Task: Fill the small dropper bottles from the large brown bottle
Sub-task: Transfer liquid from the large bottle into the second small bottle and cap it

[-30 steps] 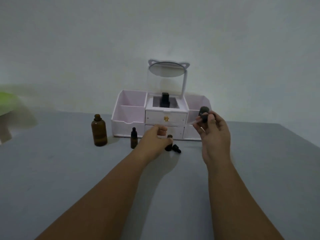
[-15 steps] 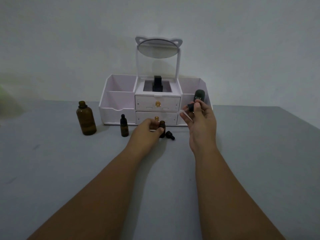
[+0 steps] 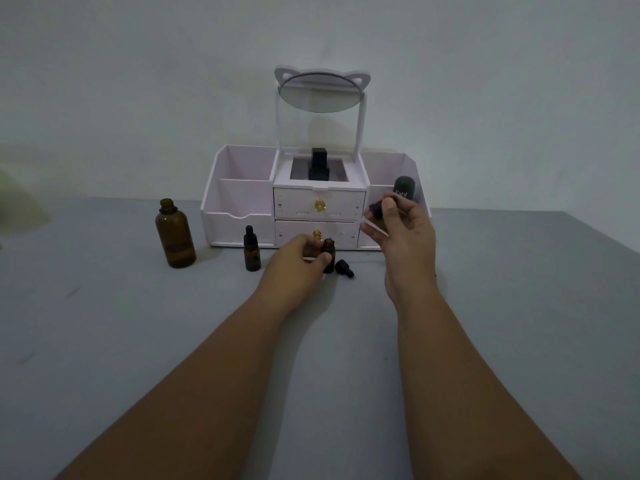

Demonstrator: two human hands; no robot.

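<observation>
We record the left hand curled round an open small bottle, thumb across its front. The bottle stands upright with its base on the grey table, and its neck is uncapped. Just right of that grip a loose dropper cap lies on its side on the table. It is close to the bottle's base, but we cannot tell whether the two touch.

The right hand is raised above and to the right of the left grip. Its fingertips pinch a dropper at the black top, and a clear glass tube shows just below, against the palm. The tube is apart from the open bottle's neck — up and to the right of it.

Left of the left grip, just beside the hand, a capped small bottle stands upright. Farther left stands the large brown bottle, upright, its mouth open, well apart from both hands.

Behind both grips sits a white organizer with two front drawers and a mirror on top. A black object occupies its upper middle tray. Directly behind the right hand's fingertips is a dark green container marked "Kahf", at the organizer's right compartment.
</observation>
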